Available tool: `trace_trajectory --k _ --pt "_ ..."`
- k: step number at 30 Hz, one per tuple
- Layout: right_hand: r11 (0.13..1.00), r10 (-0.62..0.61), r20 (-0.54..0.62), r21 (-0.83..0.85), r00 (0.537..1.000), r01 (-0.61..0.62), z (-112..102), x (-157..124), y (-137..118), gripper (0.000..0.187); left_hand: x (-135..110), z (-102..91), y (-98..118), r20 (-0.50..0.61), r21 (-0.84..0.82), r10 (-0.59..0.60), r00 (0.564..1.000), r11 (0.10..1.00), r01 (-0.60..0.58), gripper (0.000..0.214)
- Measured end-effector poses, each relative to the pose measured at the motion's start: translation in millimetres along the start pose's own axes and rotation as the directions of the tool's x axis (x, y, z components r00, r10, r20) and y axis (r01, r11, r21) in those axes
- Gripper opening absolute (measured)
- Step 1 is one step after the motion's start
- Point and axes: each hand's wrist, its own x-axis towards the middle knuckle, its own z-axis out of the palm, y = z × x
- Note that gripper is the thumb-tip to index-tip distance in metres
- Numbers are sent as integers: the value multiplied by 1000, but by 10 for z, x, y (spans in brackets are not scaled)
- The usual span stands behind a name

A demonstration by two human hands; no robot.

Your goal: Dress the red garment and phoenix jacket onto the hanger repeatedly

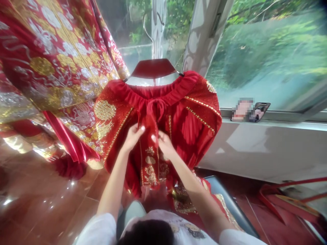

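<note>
A red skirt [191,126] with a gathered waistband, gold bead trim and gold embroidery hangs in front of me. Clips of a dark red hanger [154,68] hold its waist at both sides. Red cord is tied in a bow [156,108] at the middle of the waistband. Just below the bow, my left hand [133,136] is closed, its thumb and fingers pinching the skirt's red cloth at the left of the front panel. My right hand [165,144] pinches red material at the panel's other side; whether this is cloth or the cord's end, I cannot tell.
A large red robe [63,64] with gold and silver embroidery hangs at the left. More red and gold cloth [185,200] lies by a dark stool [224,197]. A phone [262,112] leans on the windowsill [281,124]. Red furniture [288,200] stands at the right.
</note>
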Motion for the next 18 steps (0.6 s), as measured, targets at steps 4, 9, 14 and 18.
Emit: trace_trajectory --k 4,9,14,18 --pt "968 180 143 -204 973 -149 -162 -179 229 34 -323 -263 -231 221 196 -229 948 962 187 37" --pt "969 107 394 -248 913 -6 -301 -479 240 35 -594 -379 -351 246 106 -289 925 957 271 47" --pt "818 -439 -343 -536 830 211 -407 -293 227 30 -542 -293 -405 0 189 -210 978 960 206 45" --pt "870 -328 -309 -467 893 158 -539 -42 112 38 -490 -281 -455 -49 166 -206 977 963 211 51"
